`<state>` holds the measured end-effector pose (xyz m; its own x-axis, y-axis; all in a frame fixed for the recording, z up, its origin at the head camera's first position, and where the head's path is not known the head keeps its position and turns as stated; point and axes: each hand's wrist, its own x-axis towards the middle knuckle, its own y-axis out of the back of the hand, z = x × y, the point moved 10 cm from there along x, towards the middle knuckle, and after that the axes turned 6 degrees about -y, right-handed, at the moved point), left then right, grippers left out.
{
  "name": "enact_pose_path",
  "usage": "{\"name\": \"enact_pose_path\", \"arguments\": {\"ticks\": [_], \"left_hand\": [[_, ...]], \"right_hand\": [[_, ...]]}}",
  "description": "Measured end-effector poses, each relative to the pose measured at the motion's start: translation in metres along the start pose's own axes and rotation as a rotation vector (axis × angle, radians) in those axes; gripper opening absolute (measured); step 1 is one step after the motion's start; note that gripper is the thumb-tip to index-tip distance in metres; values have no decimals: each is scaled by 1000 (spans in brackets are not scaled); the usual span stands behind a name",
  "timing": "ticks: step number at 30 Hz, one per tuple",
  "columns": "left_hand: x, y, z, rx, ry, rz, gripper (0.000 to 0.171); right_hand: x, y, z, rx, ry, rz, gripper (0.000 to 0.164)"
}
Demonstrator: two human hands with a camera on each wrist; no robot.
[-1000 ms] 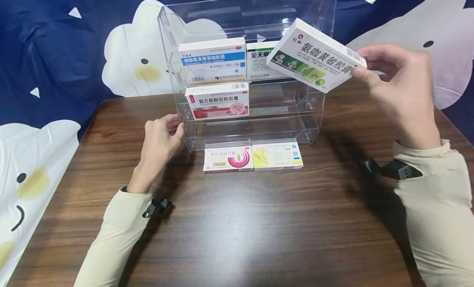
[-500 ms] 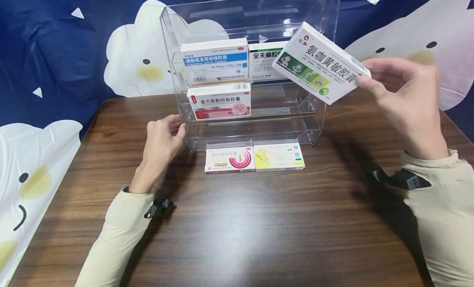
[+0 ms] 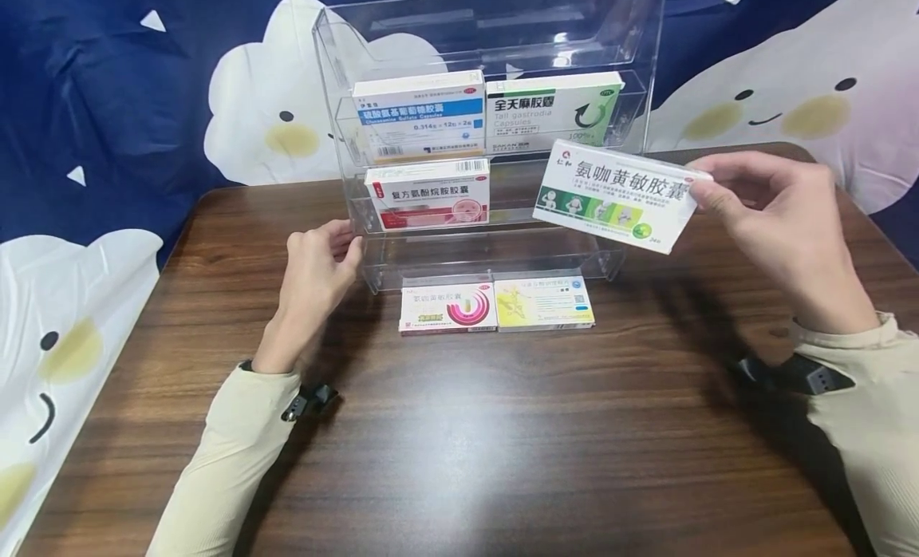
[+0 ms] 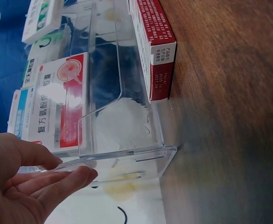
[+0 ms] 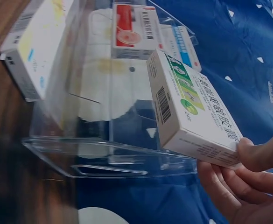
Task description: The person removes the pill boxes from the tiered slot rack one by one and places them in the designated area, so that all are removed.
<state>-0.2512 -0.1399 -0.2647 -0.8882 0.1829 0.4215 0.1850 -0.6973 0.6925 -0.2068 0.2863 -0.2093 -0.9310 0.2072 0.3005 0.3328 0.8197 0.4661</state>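
My right hand [image 3: 778,222] pinches the right end of a white and green medicine box [image 3: 617,194], thumb on its front. The box is held slightly tilted before the right half of the middle tier of a clear acrylic display rack [image 3: 546,258]. My left hand [image 3: 316,282] grips the rack's left side panel between thumb and fingers, as the left wrist view shows [image 4: 57,182]. A red and white medicine box [image 3: 431,196] stands in the left half of that tier. Above it stand a blue and white box [image 3: 420,118] and a green and white box [image 3: 549,114].
A pink and white box [image 3: 448,308] and a yellow and white box [image 3: 546,303] lie side by side at the rack's front foot. The wooden table [image 3: 445,445] carries everything. A dark blue curtain [image 3: 108,126] with cloud prints hangs behind.
My right hand has lowered the white and green box from the upper tier's height to the middle tier and turned it nearer level. The green and white box behind is uncovered. My left hand stays on the rack.
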Motion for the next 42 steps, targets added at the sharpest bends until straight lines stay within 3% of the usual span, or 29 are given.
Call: {"name": "enact_pose_path", "arguments": {"ticks": [12, 20, 27, 35, 38, 42], "left_hand": [[1, 1, 1, 10, -5, -3, 26], [1, 0, 0, 7, -1, -9, 26], [1, 0, 0, 11, 5, -12, 25], [1, 1, 2, 4, -6, -4, 25], [1, 1, 2, -3, -7, -3, 25], [1, 1, 2, -4, -6, -1, 25]], "right_hand": [[-11, -21, 13, -71, -4, -88, 16], [-22, -37, 25, -53, -36, -179, 18], [-37, -56, 42, -75, -116, -322, 23], [-64, -80, 61, 67, -214, -524, 26], [-73, -85, 68, 59, -262, -577, 28], [-82, -91, 72, 34, -265, -636, 27]]}}
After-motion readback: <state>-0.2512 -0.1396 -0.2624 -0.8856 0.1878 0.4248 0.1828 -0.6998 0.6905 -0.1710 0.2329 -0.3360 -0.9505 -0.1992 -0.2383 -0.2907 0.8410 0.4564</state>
